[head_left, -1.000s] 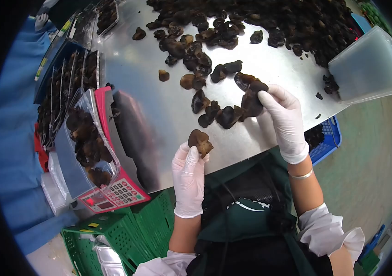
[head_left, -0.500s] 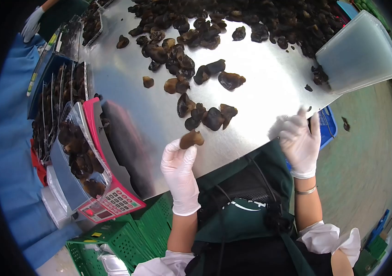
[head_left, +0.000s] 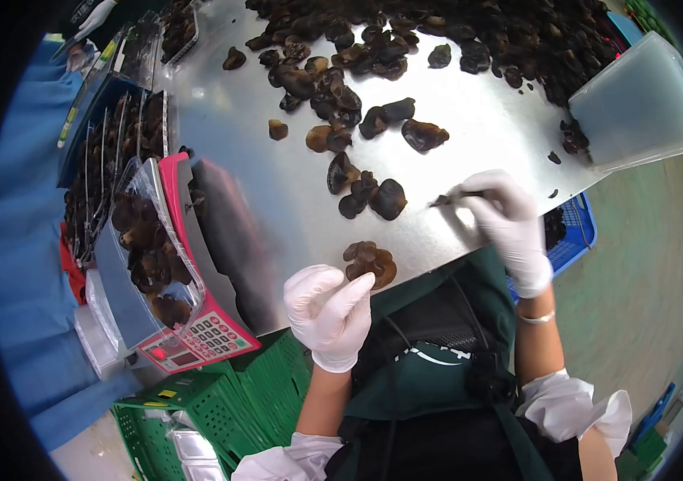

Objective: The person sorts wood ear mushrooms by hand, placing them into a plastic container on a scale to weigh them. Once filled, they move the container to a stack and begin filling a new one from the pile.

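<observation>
My gloved left hand (head_left: 329, 317) is closed at the near table edge, thumb and fingers pinching a ruffled brown wood ear mushroom (head_left: 373, 266). Farther right, my gloved right hand (head_left: 506, 228) reaches over the metal tabletop (head_left: 293, 264) with its fingers closed on a dark wood ear piece (head_left: 442, 200); most of that piece is hidden by the fingers. Just left of it lies a rounded dark wood ear (head_left: 389, 199), beside a small group of others. More loose pieces trail back toward a large dark heap (head_left: 502, 32).
A pink scale (head_left: 221, 317) at left bears a clear tray of wood ears (head_left: 149, 256). Filled trays (head_left: 117, 152) stand behind it. A translucent tub (head_left: 642, 104) rests at the right corner above a blue basket (head_left: 578, 232). Green crates (head_left: 269, 393) sit below. Another person's gloved hand (head_left: 97, 18) shows top left.
My right hand has moved left over the table and closed on a wood ear from the small group. The wood ear in my left hand now shows a broader, ruffled side. The view has shifted slightly.
</observation>
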### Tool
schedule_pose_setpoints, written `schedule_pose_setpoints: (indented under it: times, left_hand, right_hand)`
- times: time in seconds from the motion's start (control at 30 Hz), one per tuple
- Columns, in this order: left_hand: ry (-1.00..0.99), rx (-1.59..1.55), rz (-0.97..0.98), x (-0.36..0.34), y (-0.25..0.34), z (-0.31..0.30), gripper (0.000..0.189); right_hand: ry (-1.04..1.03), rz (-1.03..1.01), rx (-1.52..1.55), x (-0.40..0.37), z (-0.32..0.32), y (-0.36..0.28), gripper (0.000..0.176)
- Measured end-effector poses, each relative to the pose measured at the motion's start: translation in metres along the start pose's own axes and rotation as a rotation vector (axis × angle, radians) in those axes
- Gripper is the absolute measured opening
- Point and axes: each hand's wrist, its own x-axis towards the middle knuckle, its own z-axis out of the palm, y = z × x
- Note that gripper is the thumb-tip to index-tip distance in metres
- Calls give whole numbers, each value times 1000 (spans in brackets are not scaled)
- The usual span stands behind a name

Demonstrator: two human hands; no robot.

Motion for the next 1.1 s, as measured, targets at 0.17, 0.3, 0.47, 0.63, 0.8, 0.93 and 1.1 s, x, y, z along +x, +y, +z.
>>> schedule_pose_setpoints:
  times: [0.17, 0.3, 0.47, 0.63, 0.8, 0.93, 1.1]
  left_hand:
    - [1, 7, 20, 0, -7, 0, 39]
    - [-12, -37, 32, 3, -9, 5, 40]
    - [-22, -4, -51, 3, -6, 10, 39]
    - [-13, -123, -152, 0, 10, 16, 34]
    - [-315, -552, -157, 13, 63, 55, 30]
    - [-749, -685, 26, 9, 73, 81, 40]
    - [-483, -38, 126, 23, 18, 65, 47]
  right_hand:
    - [449, -247, 1018, -34, -88, 52, 41]
    - [1060, -127, 744, -39, -88, 52, 60]
    - [417, 31, 309, -33, -7, 25, 46]
    - [101, -446, -674, -1, 35, 27, 28]
    - [224, -295, -250, -11, 2, 27, 19]
    - [953, -205, -144, -20, -66, 51, 29]
    - [1165, -142, -149, -40, -124, 52, 35]
